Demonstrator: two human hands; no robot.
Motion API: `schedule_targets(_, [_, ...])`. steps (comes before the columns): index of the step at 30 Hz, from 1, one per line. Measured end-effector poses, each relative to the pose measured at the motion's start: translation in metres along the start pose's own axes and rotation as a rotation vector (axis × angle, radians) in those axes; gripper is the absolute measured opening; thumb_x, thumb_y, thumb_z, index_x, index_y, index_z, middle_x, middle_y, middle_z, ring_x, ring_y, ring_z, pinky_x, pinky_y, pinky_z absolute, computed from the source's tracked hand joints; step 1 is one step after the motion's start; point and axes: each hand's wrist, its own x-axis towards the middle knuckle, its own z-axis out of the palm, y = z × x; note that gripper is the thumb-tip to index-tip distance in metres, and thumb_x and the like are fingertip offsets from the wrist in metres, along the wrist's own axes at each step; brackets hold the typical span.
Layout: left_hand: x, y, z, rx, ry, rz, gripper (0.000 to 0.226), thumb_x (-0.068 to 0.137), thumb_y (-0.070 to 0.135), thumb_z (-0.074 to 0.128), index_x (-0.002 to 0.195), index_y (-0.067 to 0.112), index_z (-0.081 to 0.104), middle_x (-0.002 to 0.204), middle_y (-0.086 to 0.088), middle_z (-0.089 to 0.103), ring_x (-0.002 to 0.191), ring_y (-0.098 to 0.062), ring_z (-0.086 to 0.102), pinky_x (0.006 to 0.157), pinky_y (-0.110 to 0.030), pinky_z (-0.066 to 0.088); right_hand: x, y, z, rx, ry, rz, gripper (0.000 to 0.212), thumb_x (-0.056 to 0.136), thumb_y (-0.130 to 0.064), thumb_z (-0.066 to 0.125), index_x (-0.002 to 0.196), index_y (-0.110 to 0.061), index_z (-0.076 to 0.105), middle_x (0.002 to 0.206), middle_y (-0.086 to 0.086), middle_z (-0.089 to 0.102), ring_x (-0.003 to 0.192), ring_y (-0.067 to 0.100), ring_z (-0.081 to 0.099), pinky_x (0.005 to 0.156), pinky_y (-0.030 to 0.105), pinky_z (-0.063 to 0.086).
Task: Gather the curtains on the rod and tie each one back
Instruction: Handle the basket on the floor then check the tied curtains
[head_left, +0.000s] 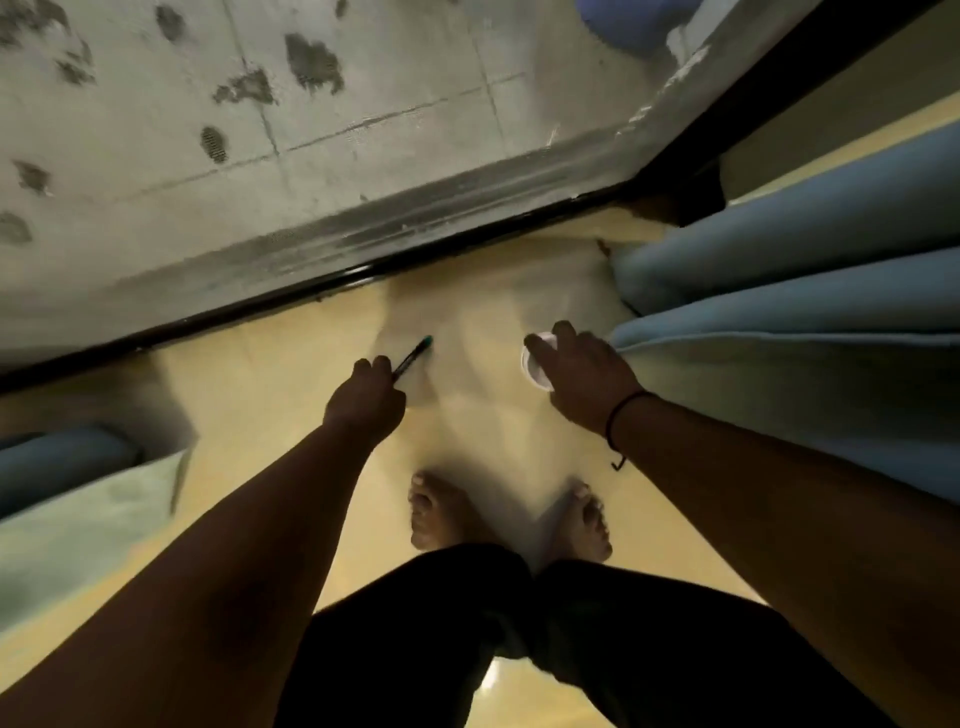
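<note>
Left hand (366, 400) grips pen (413, 356); right hand (582, 371) holds blurred white object (535, 366)

Yellowish smooth floor (270, 395), glossy, with a bright patch of reflected light (496, 680) near the bottom edge. Across the middle, a dark threshold track (332, 280) running diagonally, rising to the right. Beyond it, grey concrete paving (363, 119), jointed in squares and blotched with dark stains, possibly seen through glass or mesh. At top right, a blurred blue shape (623, 26), too indistinct to identify. Dim, warm indoor lighting; cooler grey outside.
</note>
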Motion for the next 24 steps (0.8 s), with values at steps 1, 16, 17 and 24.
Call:
schedule_targets(1, [-0.015,0.000,0.000,-0.084,0.012,-0.011,0.026,0.089,0.015,0.048,0.112,0.004,0.051,0.111,-0.018,0.049,0.097,-0.040,0.056,0.071,-0.037,0.041,-0.013,-0.006,0.000,0.039,-0.027,-0.004,0.060,0.084,-0.013,0.057,0.139,-0.019,0.034,0.130,0.016,0.040,0.104,0.038,0.053,0.086,0.044,0.046])
schedule_targets(16, [-0.462,0.036,-0.145,-1.441,0.198,-0.166,0.020,0.077,0.013,0.077,0.092,0.004,0.069,0.072,-0.005,0.064,0.061,-0.014,0.059,0.060,-0.028,0.053,-0.328,-0.083,-0.173,0.146,-0.199,-0.289,0.076,0.079,-0.041,0.067,0.144,-0.025,0.030,0.131,0.010,0.040,0.112,0.031,0.054,0.094,0.035,0.045])
schedule_targets(17, [-0.487,0.041,-0.154,-1.465,0.233,-0.144,0.020,0.077,0.013,0.077,0.093,0.004,0.069,0.072,-0.004,0.064,0.062,-0.011,0.060,0.060,-0.027,0.052,-0.347,-0.082,-0.181,0.174,-0.173,-0.281,0.077,0.079,-0.043,0.067,0.144,-0.025,0.031,0.130,0.010,0.041,0.113,0.030,0.053,0.094,0.034,0.044])
schedule_targets(24, [-0.610,0.086,-0.165,-1.707,0.266,0.041,0.024,0.076,0.006,0.076,0.084,0.012,0.055,0.082,-0.009,0.065,0.081,-0.020,0.067,0.064,-0.031,0.058,-0.481,-0.058,-0.208,0.330,0.083,-0.144,0.081,0.073,-0.031,0.073,0.143,-0.022,0.032,0.129,0.008,0.042,0.114,0.030,0.053,0.089,0.029,0.042])
